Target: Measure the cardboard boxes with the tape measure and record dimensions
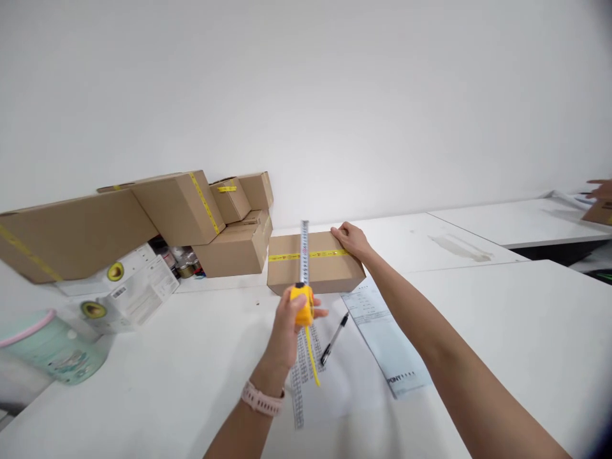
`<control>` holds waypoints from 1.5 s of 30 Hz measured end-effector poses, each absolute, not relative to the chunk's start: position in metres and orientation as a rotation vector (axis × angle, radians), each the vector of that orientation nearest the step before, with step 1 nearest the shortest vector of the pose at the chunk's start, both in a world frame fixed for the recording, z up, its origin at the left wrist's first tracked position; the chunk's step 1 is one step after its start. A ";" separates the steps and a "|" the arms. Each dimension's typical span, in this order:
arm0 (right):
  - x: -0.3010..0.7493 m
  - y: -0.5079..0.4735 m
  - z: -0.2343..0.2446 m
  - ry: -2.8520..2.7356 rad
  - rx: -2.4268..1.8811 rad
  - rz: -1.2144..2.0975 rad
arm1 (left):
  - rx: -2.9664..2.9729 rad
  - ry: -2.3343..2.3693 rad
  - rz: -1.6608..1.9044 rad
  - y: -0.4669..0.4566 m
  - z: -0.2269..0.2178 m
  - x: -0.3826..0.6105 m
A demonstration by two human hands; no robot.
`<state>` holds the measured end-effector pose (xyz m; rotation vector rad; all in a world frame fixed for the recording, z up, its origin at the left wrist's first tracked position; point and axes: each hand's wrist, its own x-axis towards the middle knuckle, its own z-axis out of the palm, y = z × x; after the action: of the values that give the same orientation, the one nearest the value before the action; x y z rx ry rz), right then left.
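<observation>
My left hand (pixel 287 322) is closed around a yellow tape measure (pixel 303 305), whose blade (pixel 305 252) runs out across the top of a small cardboard box (pixel 329 271) with a yellow tape band. My right hand (pixel 352 241) rests on the box's far right top corner, fingers curled over the edge. The box sits on a white table (pixel 502 331). A pale pink watch (pixel 262 399) is on my left wrist.
A black pen (pixel 333 339) and printed sheets (pixel 389 341) lie in front of the box. Several taped cardboard boxes (pixel 182 207) are stacked at the back left, with white product boxes (pixel 136 290) and a mint-green container (pixel 52 347). Another person's hand (pixel 601 189) shows at the far right.
</observation>
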<state>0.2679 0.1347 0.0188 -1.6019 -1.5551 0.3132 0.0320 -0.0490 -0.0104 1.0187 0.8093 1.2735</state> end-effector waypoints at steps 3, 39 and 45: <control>0.269 0.135 0.019 -1.605 -1.601 0.238 | 0.942 0.784 1.162 -0.060 -0.023 0.051; 0.262 0.133 0.014 -2.126 -1.401 -0.324 | 0.915 0.783 1.185 -0.051 -0.059 0.085; 0.262 0.123 0.017 -2.080 -1.519 -0.353 | 0.957 0.664 1.205 -0.069 -0.053 0.066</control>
<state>0.2616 0.1226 0.0166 -1.5193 -2.0802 -0.3528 0.0665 -0.0692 -0.0528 0.9566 0.6636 1.2048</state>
